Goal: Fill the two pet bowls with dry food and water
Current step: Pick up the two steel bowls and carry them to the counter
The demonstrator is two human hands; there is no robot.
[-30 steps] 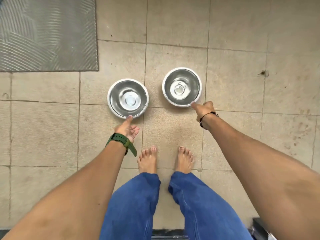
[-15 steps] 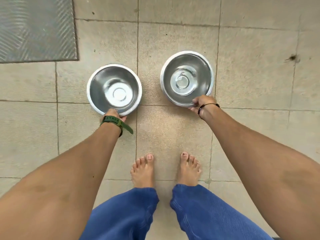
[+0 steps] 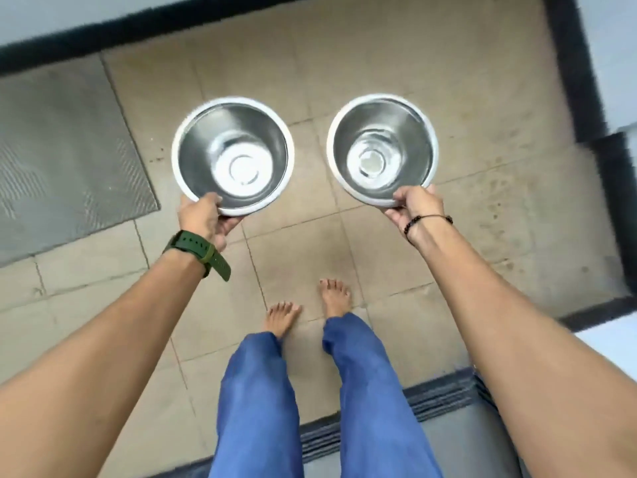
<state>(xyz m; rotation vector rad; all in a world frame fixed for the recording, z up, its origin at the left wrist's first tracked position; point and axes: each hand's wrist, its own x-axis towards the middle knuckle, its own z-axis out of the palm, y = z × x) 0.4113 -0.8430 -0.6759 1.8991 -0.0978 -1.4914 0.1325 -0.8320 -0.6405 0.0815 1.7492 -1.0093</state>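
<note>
Steel bowls, two of them, are held side by side above the tiled floor (image 3: pixel 300 250), well apart from each other. At far left a grey mat (image 3: pixel 65 160) lies on the floor. The left hand (image 3: pixel 203 219) grips the near rim of the left bowl (image 3: pixel 233 156), thumb on top of the rim and fingers (image 3: pixel 231 225) curled beneath it. This bowl has a white rim, a brushed metal interior and a bright circular base ring; it holds nothing. A green watch (image 3: pixel 198 248) sits on the left wrist. The right bowl (image 3: pixel 382 150) matches it in rim and finish and is likewise empty. The right hand (image 3: pixel 415 205) grips its near rim in the same manner. A dark bracelet (image 3: pixel 427 220) circles the right wrist. Bare feet and blue trousers show below, between the arms.
</note>
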